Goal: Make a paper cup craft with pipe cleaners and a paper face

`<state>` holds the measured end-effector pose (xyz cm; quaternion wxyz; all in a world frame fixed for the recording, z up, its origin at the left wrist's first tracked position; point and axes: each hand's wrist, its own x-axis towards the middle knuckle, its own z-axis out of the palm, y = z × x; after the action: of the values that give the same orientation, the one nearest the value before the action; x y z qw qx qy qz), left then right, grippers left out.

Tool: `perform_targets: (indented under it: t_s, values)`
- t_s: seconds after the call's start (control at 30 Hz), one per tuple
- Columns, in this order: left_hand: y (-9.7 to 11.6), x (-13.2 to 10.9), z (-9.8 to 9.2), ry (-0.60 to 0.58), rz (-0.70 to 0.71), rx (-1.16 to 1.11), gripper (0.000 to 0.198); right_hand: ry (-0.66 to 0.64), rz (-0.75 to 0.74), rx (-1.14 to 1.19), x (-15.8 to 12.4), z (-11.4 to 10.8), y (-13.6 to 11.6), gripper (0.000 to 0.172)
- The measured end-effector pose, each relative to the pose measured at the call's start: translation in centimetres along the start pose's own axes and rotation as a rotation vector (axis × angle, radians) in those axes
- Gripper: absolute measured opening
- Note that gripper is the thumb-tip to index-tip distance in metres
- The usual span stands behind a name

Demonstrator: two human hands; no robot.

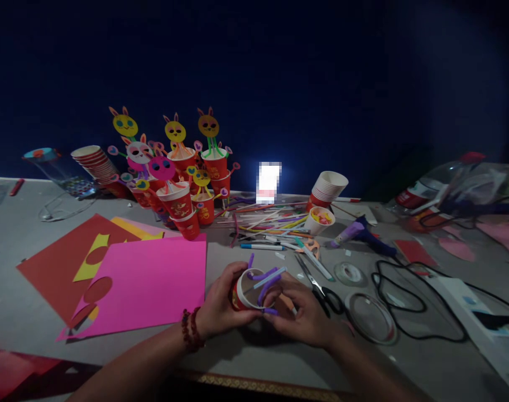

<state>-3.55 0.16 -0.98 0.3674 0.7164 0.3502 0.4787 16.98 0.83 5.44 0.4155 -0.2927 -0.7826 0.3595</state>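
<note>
Far L of the held cup [245, 286], twd back: clear jar w/ blue rim [56, 170], then a leaning stack of paper cups [95, 162]. Nearer, L of held cup: dk red sheet [62, 251], partly under a pink sheet [154, 279]. Back-L of held cup: group of red cups w/ paper faces [174, 200].

L hand [221, 301] is half-closed round held cup's L side, thumb & fingers gripping it. Held cup is btw both hands above table front, tilted, mouth showing; purple pipe cleaners [258, 277] & a pale stick [273, 277] at its mouth. R hand [307, 312] at its R side, fingers curled in at the purple pipe cleaners; can't tell if pinching.

Straight bhd held cup: loose heap of pipe cleaners [271, 215]. Back-R: sm. cup w/ colored bits [318, 228]. R of held cup: scissors [319, 289], tape roll [342, 274], then blk cable [422, 336]. Far back-R: bottle [436, 184], lying tilted.
</note>
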Motion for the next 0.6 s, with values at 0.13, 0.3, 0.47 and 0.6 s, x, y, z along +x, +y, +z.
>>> perform_targets:
  t_s: [0.13, 0.3, 0.47, 0.6]
  values:
    - [0.10, 0.01, 0.01, -0.002, -0.008, -0.005, 0.077, 0.002, -0.010, 0.019, 0.03, -0.02, -0.01, 0.006]
    - [0.13, 0.08, -0.02, -0.006, -0.023, 0.011, 0.077, -0.004, 0.013, 0.012, -0.03, -0.05, 0.03, 0.006]
    - [-0.01, 0.04, 0.01, -0.004, -0.020, 0.009, 0.077, -0.007, 0.003, 0.005, 0.00, 0.00, 0.09, 0.006]
    - [-0.13, -0.02, 0.05, 0.001, -0.020, 0.032, 0.077, 0.001, 0.004, 0.000, -0.07, 0.01, 0.17, 0.005]
